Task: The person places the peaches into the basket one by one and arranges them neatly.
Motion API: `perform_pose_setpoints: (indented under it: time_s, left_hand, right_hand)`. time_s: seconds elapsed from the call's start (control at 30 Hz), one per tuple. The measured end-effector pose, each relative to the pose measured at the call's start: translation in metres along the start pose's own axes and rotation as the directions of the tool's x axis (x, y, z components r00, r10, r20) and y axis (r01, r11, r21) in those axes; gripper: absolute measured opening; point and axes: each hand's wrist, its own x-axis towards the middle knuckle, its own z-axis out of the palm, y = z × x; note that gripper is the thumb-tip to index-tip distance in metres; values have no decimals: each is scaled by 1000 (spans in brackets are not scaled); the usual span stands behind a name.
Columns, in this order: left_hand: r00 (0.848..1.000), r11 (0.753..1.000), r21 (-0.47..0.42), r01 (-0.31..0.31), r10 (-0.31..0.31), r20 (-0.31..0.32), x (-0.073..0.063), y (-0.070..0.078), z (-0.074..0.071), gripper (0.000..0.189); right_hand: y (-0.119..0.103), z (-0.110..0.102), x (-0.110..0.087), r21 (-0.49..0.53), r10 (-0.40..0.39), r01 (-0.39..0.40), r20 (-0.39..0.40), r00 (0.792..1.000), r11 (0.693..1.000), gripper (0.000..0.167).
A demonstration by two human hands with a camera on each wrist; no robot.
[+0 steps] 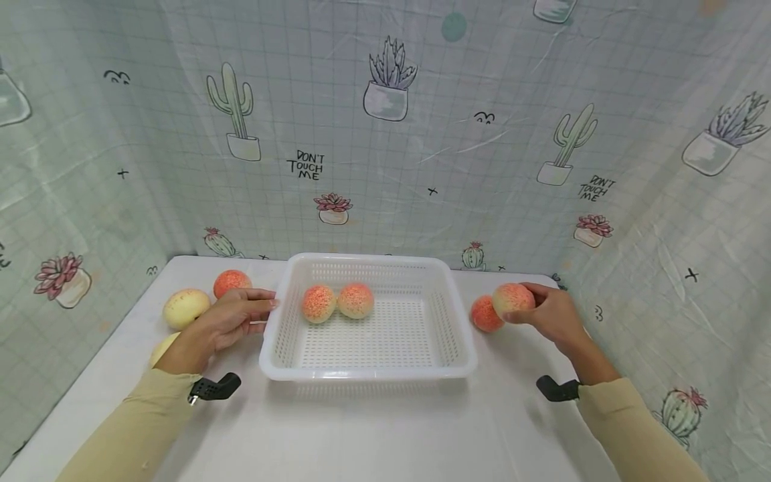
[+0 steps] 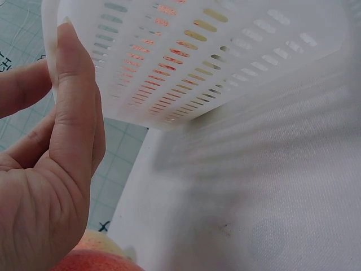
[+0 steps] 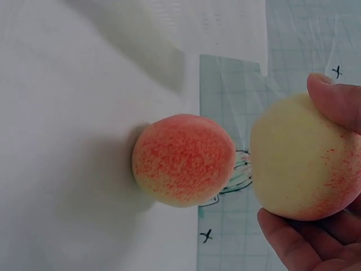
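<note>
A white perforated plastic basket (image 1: pixel 367 373) sits on the table with two speckled red-orange peaches, one peach (image 1: pixel 318 304) beside another peach (image 1: pixel 356 300), in its left half. My left hand (image 1: pixel 231 318) holds the basket's left rim between thumb and fingers; in the left wrist view the thumb (image 2: pixel 74 101) reaches up to that rim. To the basket's right, my right hand (image 1: pixel 551 314) grips a yellow-and-red peach (image 1: pixel 513 300), thumb on one side and fingers on the other. Just left of it, a redder peach (image 1: pixel 486 313) rests on the table.
Left of the basket lie a red peach (image 1: pixel 231 283), a yellow peach (image 1: pixel 187 308) and another yellow peach (image 1: pixel 161 348) partly hidden by the left arm. A printed cactus curtain (image 1: pixel 421 167) encloses the white table (image 1: pixel 385 435) at the back and sides.
</note>
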Motion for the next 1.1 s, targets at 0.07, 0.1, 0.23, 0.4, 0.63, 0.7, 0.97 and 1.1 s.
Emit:
perform_pose_setpoints:
  time_s: [0.07,0.1,0.23,0.4,0.63,0.7,0.97,1.1]
  left_hand:
    - [1000,1000,-3,1,-1,2,0,0,0,48]
    - [1000,1000,-3,1,-1,2,0,0,0,48]
    - [1000,1000,-3,2,-2,-1,0,-1,0,50]
    - [1000,1000,7,6,-6,-7,1,-2,1,56]
    - [1000,1000,14,2,-2,-6,1,-2,1,57]
    - [1000,1000,14,3,-3,-7,1,-2,1,57]
    - [1000,1000,11,7,-7,-8,0,-1,1,56]
    - [1000,1000,14,0,0,-4,0,-2,0,53]
  right_hand:
    - [-3,1,1,4,4,-4,7,1000,1000,83]
    - [-4,2,1,6,6,-6,12,1000,1000,82]
    - [-9,5,2,11,-4,4,23,1000,1000,80]
    - [-14,8,3,11,-45,45,24,999,999,77]
    - [-24,11,3,6,-74,73,41,996,997,77]
    - [-26,12,3,7,-73,73,45,996,997,78]
    - [-38,16,4,4,-73,73,59,996,997,82]
    - [-42,17,6,1,-72,72,67,995,997,85]
